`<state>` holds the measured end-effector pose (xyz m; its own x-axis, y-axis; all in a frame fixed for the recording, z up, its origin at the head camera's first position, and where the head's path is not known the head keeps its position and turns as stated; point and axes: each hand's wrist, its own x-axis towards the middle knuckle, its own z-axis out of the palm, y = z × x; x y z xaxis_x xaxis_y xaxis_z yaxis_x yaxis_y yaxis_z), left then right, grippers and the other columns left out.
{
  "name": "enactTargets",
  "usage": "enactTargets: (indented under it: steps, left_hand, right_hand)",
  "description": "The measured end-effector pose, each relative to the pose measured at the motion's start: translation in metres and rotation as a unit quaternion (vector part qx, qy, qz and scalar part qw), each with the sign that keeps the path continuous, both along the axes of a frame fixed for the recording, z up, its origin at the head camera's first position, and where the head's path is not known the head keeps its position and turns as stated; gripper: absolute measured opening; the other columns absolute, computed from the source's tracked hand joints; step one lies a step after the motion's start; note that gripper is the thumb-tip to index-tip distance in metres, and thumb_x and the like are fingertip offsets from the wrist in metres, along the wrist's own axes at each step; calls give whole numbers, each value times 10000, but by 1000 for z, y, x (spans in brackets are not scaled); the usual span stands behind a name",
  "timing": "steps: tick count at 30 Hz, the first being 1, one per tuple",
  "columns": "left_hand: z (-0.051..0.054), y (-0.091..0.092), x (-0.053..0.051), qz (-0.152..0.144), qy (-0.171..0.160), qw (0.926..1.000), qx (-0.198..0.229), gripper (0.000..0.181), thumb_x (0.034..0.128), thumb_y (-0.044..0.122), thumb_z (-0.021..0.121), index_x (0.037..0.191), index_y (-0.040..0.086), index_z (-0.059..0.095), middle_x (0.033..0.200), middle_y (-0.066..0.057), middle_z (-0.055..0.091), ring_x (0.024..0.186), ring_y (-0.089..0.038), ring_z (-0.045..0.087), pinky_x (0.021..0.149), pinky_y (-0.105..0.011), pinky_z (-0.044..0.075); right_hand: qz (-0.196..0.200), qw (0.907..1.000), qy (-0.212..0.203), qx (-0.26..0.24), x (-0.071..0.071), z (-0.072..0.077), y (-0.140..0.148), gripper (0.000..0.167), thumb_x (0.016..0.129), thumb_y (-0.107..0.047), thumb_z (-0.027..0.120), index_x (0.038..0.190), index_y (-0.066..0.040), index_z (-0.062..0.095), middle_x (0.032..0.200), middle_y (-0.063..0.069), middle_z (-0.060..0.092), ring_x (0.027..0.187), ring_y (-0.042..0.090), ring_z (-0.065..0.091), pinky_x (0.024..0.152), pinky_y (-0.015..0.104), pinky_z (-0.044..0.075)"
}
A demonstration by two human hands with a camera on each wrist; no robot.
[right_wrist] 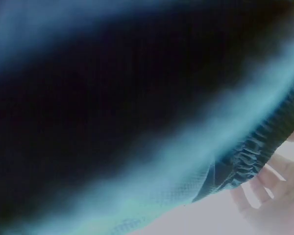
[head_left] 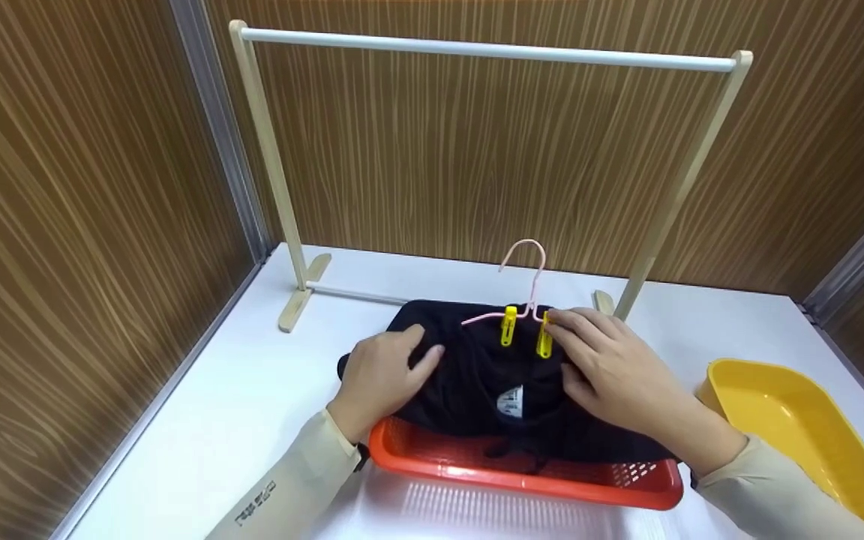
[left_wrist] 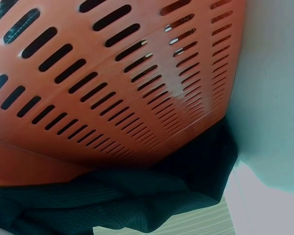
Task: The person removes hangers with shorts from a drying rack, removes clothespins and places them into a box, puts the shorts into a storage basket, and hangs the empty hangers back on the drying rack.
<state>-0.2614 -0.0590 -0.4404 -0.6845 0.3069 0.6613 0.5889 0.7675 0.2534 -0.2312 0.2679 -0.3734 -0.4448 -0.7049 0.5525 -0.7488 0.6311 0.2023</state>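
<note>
A black garment [head_left: 469, 382] with a white label lies across the red basket [head_left: 522, 480]; its dark cloth [left_wrist: 137, 196] also shows below the basket's slotted wall [left_wrist: 112, 98] in the left wrist view. Over its upper edge is a pink hanger [head_left: 535, 281] with two yellow clips, one left [head_left: 508, 327] and one right [head_left: 544, 343] of the hook's base. My left hand [head_left: 381, 373] rests on the garment's left part, thumb and forefinger apart. My right hand [head_left: 616, 367] touches the right clip with its fingertips, thumb on the cloth. Blurred dark cloth fills most of the right wrist view.
Behind the basket stands a wooden rack with a white top rail [head_left: 477, 49] and a lower rail [head_left: 361, 294]. A yellow tray [head_left: 784, 420] sits at the right on the white table [head_left: 252, 397]. Wood-patterned panels [head_left: 432, 165] enclose the back and sides.
</note>
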Motion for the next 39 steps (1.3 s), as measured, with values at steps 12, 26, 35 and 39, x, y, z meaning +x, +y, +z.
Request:
enactTargets:
  steps: [12, 26, 35, 39]
  left_hand:
    - [2, -1, 0, -11, -46, 10000, -49, 360, 991, 388, 653, 774, 151, 490, 578, 71, 332, 505, -189, 515, 504, -342, 362]
    - [0, -1, -1, 53, 3, 10000, -16, 376, 985, 396, 654, 761, 156, 470, 567, 66, 328, 493, -196, 511, 491, -350, 364]
    - [-1, 0, -1, 76, 20, 9999, -68, 374, 984, 394, 652, 761, 154, 471, 564, 67, 328, 494, -199, 519, 491, -351, 366]
    - [-1, 1, -1, 57, 16, 10000, -61, 376, 986, 397, 650, 761, 156, 469, 565, 70, 324, 492, -194, 513, 492, -346, 364]
  right_hand:
    - [-938, 9906, -949, -318, 4, 5, -4, 558, 916, -288, 768, 1388, -52, 585, 1339, 111, 634, 1199, 322, 612, 1004, 524, 483]
    - [-1199, 9900, -509, -549, 1, 7, -12, 434, 912, -397, 784, 1190, -96, 644, 1097, 51, 717, 929, 262, 718, 683, 485, 577]
    - [-1017, 9920, -309, -688, -1, 5, -5, 365, 941, -336, 765, 1199, -86, 702, 1070, 61, 733, 899, 272, 730, 677, 484, 583]
    - [-1023, 9915, -254, -757, -2, 5, -2, 341, 940, -319, 766, 1192, -93, 717, 1002, 50, 711, 806, 253, 710, 617, 483, 565]
